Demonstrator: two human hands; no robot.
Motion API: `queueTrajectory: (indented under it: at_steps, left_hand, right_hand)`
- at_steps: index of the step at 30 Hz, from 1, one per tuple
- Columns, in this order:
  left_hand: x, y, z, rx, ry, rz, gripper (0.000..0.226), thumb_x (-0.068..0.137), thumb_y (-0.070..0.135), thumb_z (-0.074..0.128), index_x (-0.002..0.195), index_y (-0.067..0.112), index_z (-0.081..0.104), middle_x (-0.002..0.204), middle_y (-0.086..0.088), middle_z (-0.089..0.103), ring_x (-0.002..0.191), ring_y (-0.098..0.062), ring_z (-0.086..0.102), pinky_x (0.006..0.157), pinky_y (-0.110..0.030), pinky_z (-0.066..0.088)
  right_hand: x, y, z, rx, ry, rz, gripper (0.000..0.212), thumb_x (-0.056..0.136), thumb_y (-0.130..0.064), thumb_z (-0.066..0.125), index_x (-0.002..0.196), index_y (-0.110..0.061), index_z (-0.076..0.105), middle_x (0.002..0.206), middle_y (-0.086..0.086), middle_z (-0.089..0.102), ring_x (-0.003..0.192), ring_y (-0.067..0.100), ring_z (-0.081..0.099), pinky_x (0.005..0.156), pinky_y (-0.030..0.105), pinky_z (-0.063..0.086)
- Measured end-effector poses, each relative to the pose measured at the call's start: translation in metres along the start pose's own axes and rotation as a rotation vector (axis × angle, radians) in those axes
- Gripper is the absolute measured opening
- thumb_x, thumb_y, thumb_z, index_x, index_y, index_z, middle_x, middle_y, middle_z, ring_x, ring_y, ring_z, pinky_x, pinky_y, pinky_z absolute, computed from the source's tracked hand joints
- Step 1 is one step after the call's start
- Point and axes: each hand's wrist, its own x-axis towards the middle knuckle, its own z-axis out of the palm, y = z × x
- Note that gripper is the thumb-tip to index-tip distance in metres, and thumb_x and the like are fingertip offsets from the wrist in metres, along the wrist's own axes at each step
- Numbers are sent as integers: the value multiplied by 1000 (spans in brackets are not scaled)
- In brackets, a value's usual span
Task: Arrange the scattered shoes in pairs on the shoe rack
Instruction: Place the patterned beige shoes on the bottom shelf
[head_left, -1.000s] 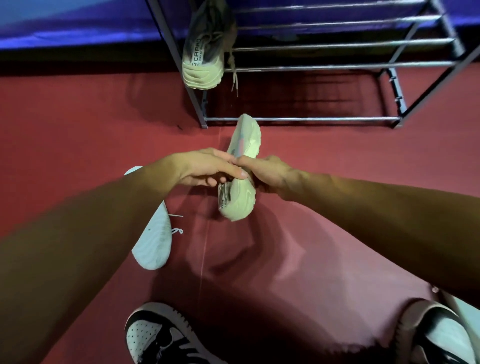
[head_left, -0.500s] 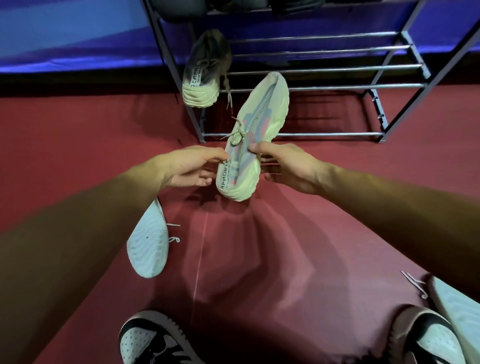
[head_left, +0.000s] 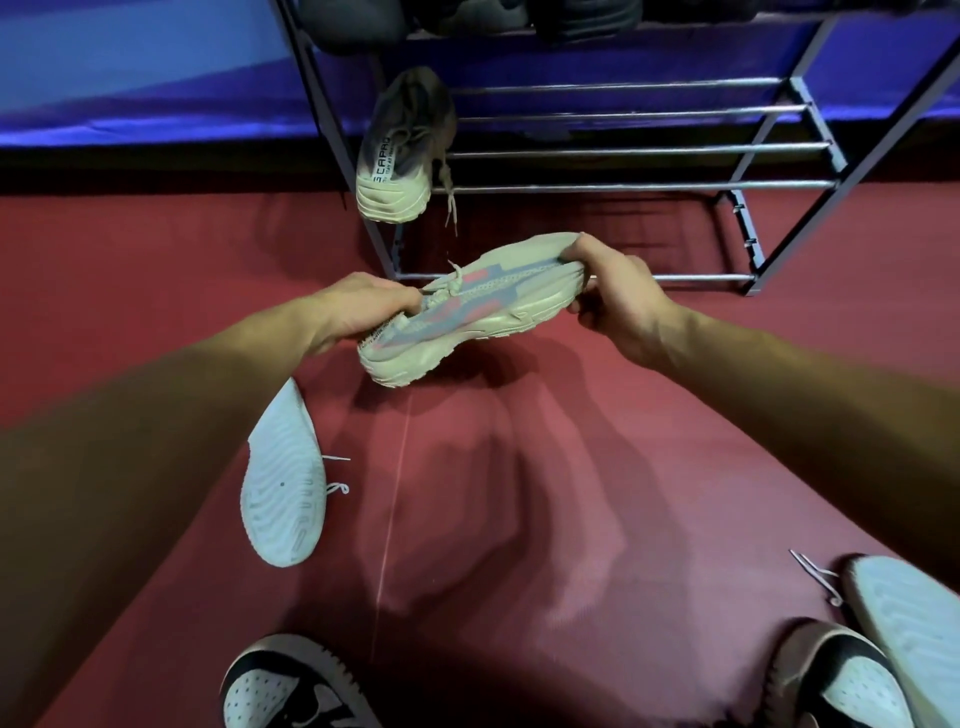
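beige sneaker (head_left: 467, 312) | pink-blue knit stripes | chunky sole | held sideways

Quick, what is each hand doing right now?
Left hand: closed, holding the heel end of the sneaker.
Right hand: closed, holding the same sneaker's toe end.

You've got two beige sneakers (head_left: 483, 312) (head_left: 397, 161), two pale shoes (head_left: 283, 483) (head_left: 914, 623) sole-up at left and lower right, two black-and-white sneakers (head_left: 280, 691) (head_left: 841, 680) at the bottom edge, one shoe rack (head_left: 623, 150).
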Motion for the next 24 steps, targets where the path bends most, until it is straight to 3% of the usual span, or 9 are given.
queueTrajectory:
  at_steps: [3,6,9,12,15,20,24]
  left_hand:
    - [0,-9,3,-72,110,-54,42,83,61,65,99,24,77,90,9,73,79,-10,63,68,-26,46]
    - [-3,-14,-1,-355,46,-98,51,78,72,65,103,29,76,85,11,69,69,-8,55,67,-25,43]
    - [-3,-15,-10,-562,-114,-101,39,70,58,78,96,29,74,80,9,69,63,-6,59,64,-23,43]
    - [-3,-11,-11,-603,-240,-134,34,72,47,77,96,24,71,84,2,71,67,-10,65,59,-21,44]
    - [0,-1,-5,-701,-196,-105,29,74,42,76,92,20,69,79,3,68,64,-8,58,58,-19,43]
    - [5,20,-4,-900,-10,15,15,77,29,71,86,20,64,76,4,57,66,-10,48,56,-21,37]
    - [3,33,2,-939,19,38,17,82,33,66,94,21,64,79,5,59,70,-10,52,60,-23,35]
  right_hand:
    - [2,1,-2,64,20,-5,23,74,-33,65,84,-13,69,63,3,56,52,14,51,50,26,33]
    - [5,1,-11,156,52,-16,15,79,-29,61,82,-16,68,51,-4,53,48,13,49,48,23,34]
    - [4,2,-22,249,82,2,10,82,-22,60,74,-19,65,44,-9,45,43,11,46,47,22,33]
    - [3,3,-28,336,87,34,27,83,-18,59,57,-23,61,44,-7,37,43,13,45,46,21,31]
    - [4,3,-32,305,56,24,12,82,-21,57,71,-20,60,45,-8,38,46,13,48,49,23,32]
    - [3,13,-38,-24,91,13,24,81,-43,63,91,-23,72,74,-6,62,66,14,56,67,31,39]
    - [1,18,-39,-32,-178,69,31,77,-33,65,103,-17,73,97,6,66,91,22,57,86,36,42]
